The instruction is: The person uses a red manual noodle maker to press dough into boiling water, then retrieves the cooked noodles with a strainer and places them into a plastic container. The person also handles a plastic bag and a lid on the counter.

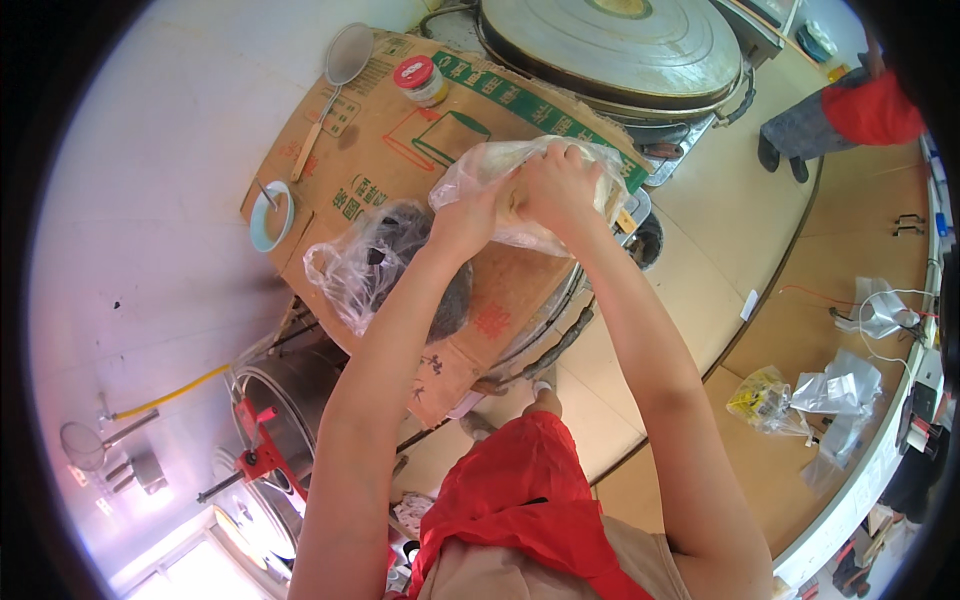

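Observation:
A clear plastic bag with pale flat contents (532, 229) lies on the flattened cardboard (480, 300) in front of me. My left hand (469, 217) grips the near left side of the bag's film, its fingertips partly hidden. On top of the same bag is my right hand (559, 184), with its fingers bent over the plastic; whether they pinch it is unclear. Beside my left forearm sits another clear bag with dark contents (450, 307), its loose handles spread to the left. Farther off on the cardboard stands a glass jar with a red lid (420, 81).
A wooden-handled strainer (324, 124) and a light-blue bowl of brownish liquid with a utensil (260, 225) rest along the cardboard's left side. Beyond is a large round griddle (615, 52). Another person (832, 112) stands at upper right. Plastic bags (840, 390) hang around the counter at right.

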`<state>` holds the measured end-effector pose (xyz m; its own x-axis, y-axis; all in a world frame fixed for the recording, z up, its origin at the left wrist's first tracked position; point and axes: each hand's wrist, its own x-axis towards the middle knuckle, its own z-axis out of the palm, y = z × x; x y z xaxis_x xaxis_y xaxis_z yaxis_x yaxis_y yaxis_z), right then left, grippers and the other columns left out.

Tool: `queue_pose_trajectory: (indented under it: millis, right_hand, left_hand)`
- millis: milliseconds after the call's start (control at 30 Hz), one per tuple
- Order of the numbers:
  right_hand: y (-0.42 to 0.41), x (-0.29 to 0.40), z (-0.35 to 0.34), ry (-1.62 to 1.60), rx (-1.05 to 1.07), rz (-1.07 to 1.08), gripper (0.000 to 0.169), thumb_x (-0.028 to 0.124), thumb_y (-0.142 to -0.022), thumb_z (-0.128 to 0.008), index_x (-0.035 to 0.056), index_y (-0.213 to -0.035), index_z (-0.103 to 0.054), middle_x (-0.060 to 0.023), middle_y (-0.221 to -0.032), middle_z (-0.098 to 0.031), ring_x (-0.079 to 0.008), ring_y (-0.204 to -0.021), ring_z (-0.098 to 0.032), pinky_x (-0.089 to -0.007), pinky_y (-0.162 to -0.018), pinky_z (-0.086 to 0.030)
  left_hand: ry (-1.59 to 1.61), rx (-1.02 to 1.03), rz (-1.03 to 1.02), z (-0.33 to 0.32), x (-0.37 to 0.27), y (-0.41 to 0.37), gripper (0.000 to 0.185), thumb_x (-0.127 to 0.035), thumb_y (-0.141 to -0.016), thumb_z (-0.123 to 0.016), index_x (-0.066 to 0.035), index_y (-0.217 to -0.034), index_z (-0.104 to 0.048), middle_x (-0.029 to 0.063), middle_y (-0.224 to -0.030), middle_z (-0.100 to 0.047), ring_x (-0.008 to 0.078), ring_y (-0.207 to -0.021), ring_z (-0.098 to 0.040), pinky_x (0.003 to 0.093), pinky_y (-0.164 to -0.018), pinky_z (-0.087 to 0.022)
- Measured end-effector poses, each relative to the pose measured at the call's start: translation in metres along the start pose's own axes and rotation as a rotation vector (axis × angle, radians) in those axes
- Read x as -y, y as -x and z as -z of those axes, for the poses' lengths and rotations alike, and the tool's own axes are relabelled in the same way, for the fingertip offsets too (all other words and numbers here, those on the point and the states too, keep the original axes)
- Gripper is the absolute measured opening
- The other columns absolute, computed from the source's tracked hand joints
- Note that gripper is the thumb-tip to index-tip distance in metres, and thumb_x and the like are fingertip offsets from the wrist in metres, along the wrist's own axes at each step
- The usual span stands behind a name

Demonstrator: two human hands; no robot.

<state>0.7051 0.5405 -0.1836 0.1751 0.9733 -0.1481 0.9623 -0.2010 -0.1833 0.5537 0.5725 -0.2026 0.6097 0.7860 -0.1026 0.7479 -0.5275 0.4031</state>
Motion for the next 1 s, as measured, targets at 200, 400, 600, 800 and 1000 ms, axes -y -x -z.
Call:
queue_pose_trajectory:
  millis: [200,400,600,800,1000]
  right_hand:
    - [-0.006,0.001,0.002,-0.011,-0.007,0.012,0.048,0.030,-0.064,-0.077,0.0134,-0.107,-0.064,-0.0042,-0.112,-0.056,-0.0254,-0.108,-0.053,-0.0593,-0.091,-0.037]
    - [0.023,-0.010,-0.014,-0.067,-0.167,0.278,0.026,0.016,-0.068,-0.069,0.0117,-0.092,-0.060,-0.0054,-0.105,-0.057,-0.0287,-0.102,-0.054,-0.0502,-0.092,-0.037]
    - [0.097,-0.026,-0.023,-0.512,-0.368,0.515,0.027,0.004,-0.067,-0.069,0.0088,-0.091,-0.059,-0.0086,-0.097,-0.057,-0.0285,-0.096,-0.053,-0.0422,-0.087,-0.042]
    - [0.048,-0.010,0.008,-0.710,-0.420,0.305,0.029,0.003,-0.070,-0.070,0.0060,-0.098,-0.062,-0.0107,-0.094,-0.059,-0.0266,-0.084,-0.060,-0.0338,-0.071,-0.050]
    - [0.063,0.046,0.065,-1.273,0.034,0.498,0.030,0.005,-0.078,-0.070,0.0043,-0.107,-0.061,-0.0031,-0.101,-0.061,-0.0154,-0.098,-0.060,-0.0316,-0.081,-0.049]
  left_hand:
    - [-0.063,-0.006,0.066,0.000,-0.004,0.006,0.056,-0.016,-0.087,-0.053,-0.034,-0.138,-0.041,0.0159,-0.147,-0.030,0.0355,-0.114,-0.053,0.0417,-0.087,-0.049]
    - [-0.055,-0.073,0.100,-0.004,-0.010,0.000,0.065,-0.014,-0.081,-0.064,-0.030,-0.139,-0.040,0.0154,-0.137,-0.038,0.0360,-0.120,-0.046,0.0439,-0.087,-0.049]
    - [-0.066,-0.169,0.063,-0.011,-0.005,0.005,0.069,-0.010,-0.079,-0.063,-0.025,-0.141,-0.038,0.0180,-0.140,-0.034,0.0370,-0.126,-0.037,0.0454,-0.095,-0.044]
    - [0.450,-0.108,-0.047,0.001,-0.030,0.051,0.072,-0.009,-0.075,-0.066,-0.002,-0.139,-0.032,0.0215,-0.132,-0.044,0.0344,-0.123,-0.043,0.0431,-0.105,-0.033]
    - [1.000,-0.556,0.192,0.036,-0.046,0.068,0.055,-0.009,-0.079,-0.068,-0.003,-0.125,-0.039,0.0123,-0.113,-0.055,0.0211,-0.113,-0.051,0.0351,-0.098,-0.040]
